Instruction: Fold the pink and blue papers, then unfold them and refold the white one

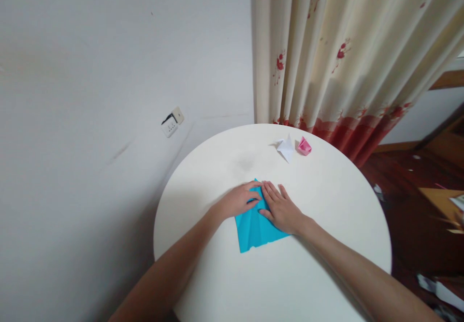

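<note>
A blue paper (255, 227) lies flat on the round white table (319, 264), right in the middle, and it already has folds in it. Both hands rest on its far end. The left hand (241, 200) lies flat with its fingers pressed down on the paper's tip. The right hand (281, 210) sits just beside it, touching it, fingers spread a little and flat on the paper. Neither hand is pinching anything; they are pushing down.

It looks like a fold is being pressed flat. A good crease needs the fingers to slide along the edge while the paper is kept from slipping.

Beyond the hands, near the table's far edge, sit a white paper shape (285, 148) and a small pink paper shape (304, 146), side by side. Behind them hangs a curtain (337, 51).
</note>
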A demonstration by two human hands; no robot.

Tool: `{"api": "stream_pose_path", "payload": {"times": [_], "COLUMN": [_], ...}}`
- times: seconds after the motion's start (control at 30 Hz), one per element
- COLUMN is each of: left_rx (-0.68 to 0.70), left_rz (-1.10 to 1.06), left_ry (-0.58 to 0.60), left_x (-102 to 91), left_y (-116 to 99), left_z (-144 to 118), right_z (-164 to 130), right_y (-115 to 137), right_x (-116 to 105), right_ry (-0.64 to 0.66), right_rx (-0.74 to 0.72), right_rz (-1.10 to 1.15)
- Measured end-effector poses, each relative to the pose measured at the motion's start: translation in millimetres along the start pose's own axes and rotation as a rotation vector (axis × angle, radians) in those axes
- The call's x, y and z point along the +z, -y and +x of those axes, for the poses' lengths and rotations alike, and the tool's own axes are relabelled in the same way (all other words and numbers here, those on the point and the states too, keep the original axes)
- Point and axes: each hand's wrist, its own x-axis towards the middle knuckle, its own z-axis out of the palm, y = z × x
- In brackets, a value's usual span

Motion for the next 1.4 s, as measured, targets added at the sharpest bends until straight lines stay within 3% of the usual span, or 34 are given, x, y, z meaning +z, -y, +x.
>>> {"api": "stream_pose_path", "payload": {"times": [0.33, 0.43, 0.67, 0.8, 0.9, 1.0, 1.1, 1.2, 1.4], "left_rx": [0.026, 0.016, 0.019, 0.032, 0.009, 0.001, -0.010, -0.022, 0.051], "left_rz": [0.074, 0.090, 0.034, 0.003, 0.005, -0.012, -0.008, 0.012, 0.001], "left_ry": [0.058, 0.062, 0.070, 0.058, 0.056, 0.045, 0.044, 0.050, -0.026], "left_x": [0.2, 0.8, 0.9, 0.8, 0.7, 0.2, 0.1, -0.1, -6.0], "left_y": [0, -1, 1, 2, 0, -1, 0, 3, 5], "left_z": [2, 2, 3, 3, 2, 1, 0, -1, -3], "right_z": [-12, -42, -151, -170, -147, -102, -51, -9, 22], "right_y": [4, 4, 2, -18, -35, -38, -25, -12, -9], "right_x": [3, 0, -17, -19, -24, -35, -43, -41, -28], "right_ry": [-0.070, -0.097, -0.077, -0.062, -0.225, -0.303, -0.219, -0.180, -0.079], "right_rx": [0.064, 0.043, 0.085, 0.232, 0.425, 0.314, 0.125, 0.051, -0.069], "right_rz": [-0.090, -0.116, -0.101, 0.017, 0.139, 0.241, 0.285, 0.232, 0.184]}}
